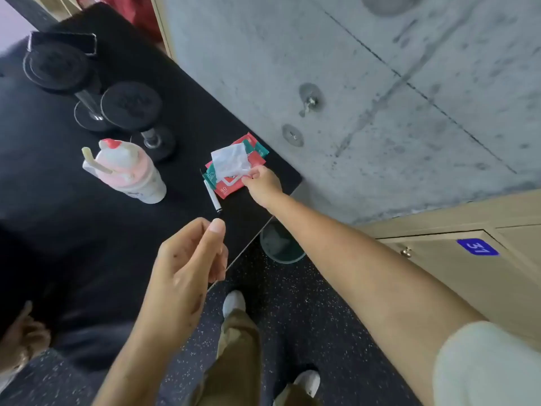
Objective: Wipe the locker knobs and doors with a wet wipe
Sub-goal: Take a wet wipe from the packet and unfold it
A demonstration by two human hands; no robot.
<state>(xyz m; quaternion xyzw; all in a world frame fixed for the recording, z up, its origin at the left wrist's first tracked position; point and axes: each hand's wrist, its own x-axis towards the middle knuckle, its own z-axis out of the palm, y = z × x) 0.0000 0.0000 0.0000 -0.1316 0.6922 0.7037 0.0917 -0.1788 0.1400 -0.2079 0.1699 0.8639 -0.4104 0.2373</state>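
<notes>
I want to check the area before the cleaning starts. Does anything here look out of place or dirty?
The grey concrete wall above the beige locker door carries dark smudges and streaks. Two black dumbbells stand on the black table beside a pink and white bottle, which looks unusual. Nothing looks spilled or broken.

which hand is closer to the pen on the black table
The right. The right hand pinches a wet wipe over the red packet, just beside the pen. The left hand hovers nearer the person, just short of the pen's near tip, holding nothing.
</notes>
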